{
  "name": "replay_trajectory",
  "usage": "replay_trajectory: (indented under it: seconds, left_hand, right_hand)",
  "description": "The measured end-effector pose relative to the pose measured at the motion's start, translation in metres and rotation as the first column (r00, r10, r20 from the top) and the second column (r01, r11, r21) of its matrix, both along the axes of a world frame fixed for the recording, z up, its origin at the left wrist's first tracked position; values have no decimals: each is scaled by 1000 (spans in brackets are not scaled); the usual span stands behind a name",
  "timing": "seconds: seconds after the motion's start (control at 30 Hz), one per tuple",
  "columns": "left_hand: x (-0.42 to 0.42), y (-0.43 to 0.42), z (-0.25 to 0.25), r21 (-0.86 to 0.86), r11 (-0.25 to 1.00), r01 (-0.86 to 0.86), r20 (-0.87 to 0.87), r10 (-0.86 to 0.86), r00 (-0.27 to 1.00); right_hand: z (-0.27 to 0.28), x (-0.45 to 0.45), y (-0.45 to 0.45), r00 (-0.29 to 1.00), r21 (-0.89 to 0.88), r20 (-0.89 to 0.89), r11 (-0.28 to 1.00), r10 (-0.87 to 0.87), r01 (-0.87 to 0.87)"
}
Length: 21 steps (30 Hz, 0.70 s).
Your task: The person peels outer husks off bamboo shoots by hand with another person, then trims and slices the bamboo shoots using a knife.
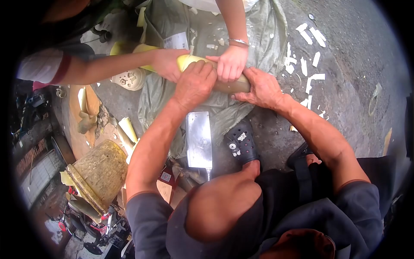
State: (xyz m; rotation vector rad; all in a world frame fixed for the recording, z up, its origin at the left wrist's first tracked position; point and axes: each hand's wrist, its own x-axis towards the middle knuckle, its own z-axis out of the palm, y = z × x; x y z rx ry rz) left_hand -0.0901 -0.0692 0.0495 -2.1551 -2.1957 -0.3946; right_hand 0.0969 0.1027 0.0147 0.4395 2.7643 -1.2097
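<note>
A thick, long piece (233, 87), pale yellow at its left end and brownish at the right, lies across a grey-green woven sack (168, 103). My left hand (196, 84) is closed over it near the yellow part. Around its right end, my right hand (261, 89) is wrapped, thumb below and fingers above. Another person's two hands also press on it, one at the left end and one with a bracelet between my hands. A broad cleaver blade (199, 140) lies below, near my left forearm, untouched.
White strips (317, 36) are scattered on the concrete at the right. A dirty yellow bucket (101, 168) lies at the lower left, near peeled pieces on cardboard (77, 108). My dark clog (242, 142) is beside the sack. The other person's light shoe (129, 79) is at upper left.
</note>
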Motion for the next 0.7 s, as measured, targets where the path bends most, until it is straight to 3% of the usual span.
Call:
replay_trajectory:
  seconds: [0.17, 0.23, 0.27, 0.33, 0.37, 0.43, 0.5, 0.53, 0.63, 0.67, 0.7]
  left_hand:
    - [-3, 12, -13, 46, 997, -57, 1, 57, 998]
    - [-6, 12, -12, -4, 997, -83, -32, 83, 996]
    - [-3, 10, -11, 89, 984, -152, -21, 154, 988]
    - [16, 2, 4, 270, 919, -286, 11, 294, 956]
    - [31, -7, 4, 274, 845, -459, 201, 417, 887]
    - [70, -29, -9, 166, 634, -755, 550, 576, 604]
    - [90, -24, -21, -83, 375, -923, 854, 504, 127]
    - [95, -21, -23, -247, 258, -934, 912, 387, -134]
    - [81, -6, -19, -540, 362, -760, 840, 177, -513]
    - [76, -6, -28, -522, 432, -736, 850, 194, -490]
    - [76, 1, -29, -535, 398, -745, 841, 174, -512]
  right_hand:
    - [8, -3, 0, 998, 1, 64, 1000, -18, 18]
    - [13, -2, 0, 990, -91, 104, 990, -94, 104]
    - [15, -2, -1, 983, -137, 127, 980, -130, 147]
    - [-2, 3, -8, 965, 58, -173, 976, -198, 210]
    - [-9, 4, -7, 923, 148, -328, 953, -204, 264]
    - [-2, 5, -5, 933, 178, -347, 971, -93, 163]
    - [3, 4, -7, 945, 166, -326, 985, 0, 57]
    - [8, 2, -9, 945, 120, -326, 991, -15, 58]
    - [27, -9, -15, 965, 161, -260, 987, 41, 2]
    - [30, -12, -19, 961, 170, -268, 985, 64, -19]
    - [33, -16, -22, 956, 180, -279, 983, 87, -37]
